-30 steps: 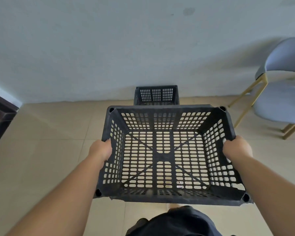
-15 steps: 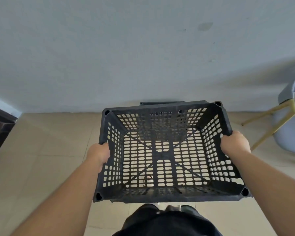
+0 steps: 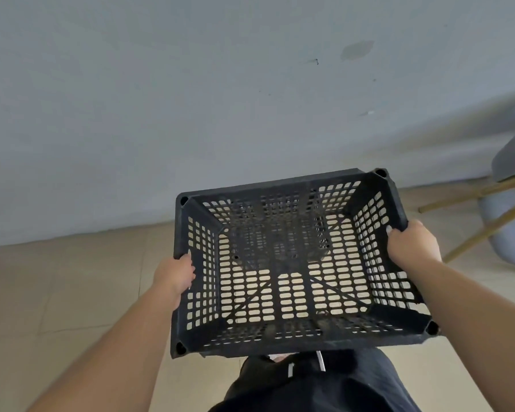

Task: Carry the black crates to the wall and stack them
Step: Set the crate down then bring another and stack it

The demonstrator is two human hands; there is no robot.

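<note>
Dark shorts [image 3: 309, 382] show just under the near edge of the black crate [image 3: 295, 343], which hangs in the air, carried level and slightly skewed. The left hand [image 3: 176, 273] grips the crate's left rim and the right hand [image 3: 411, 245] grips its right rim. Each thumb hooks over the top. The other fingers wrap under the outside, hidden, so I cannot tell whether they lie spread or together.

Through the far half of the crate's slotted bottom shows a darker lattice, probably a second crate [image 3: 268, 233] standing on the tiled floor [image 3: 72, 278] below it. The wall [image 3: 191, 99] rises just beyond the crate's far rim, and a chair [image 3: 512, 185] stands off to the crate's right.

The step looks like setting it down onto the lower one. Square the skew first, match the four corner posts, lower it flat, and release only when it sits without rocking.
</note>
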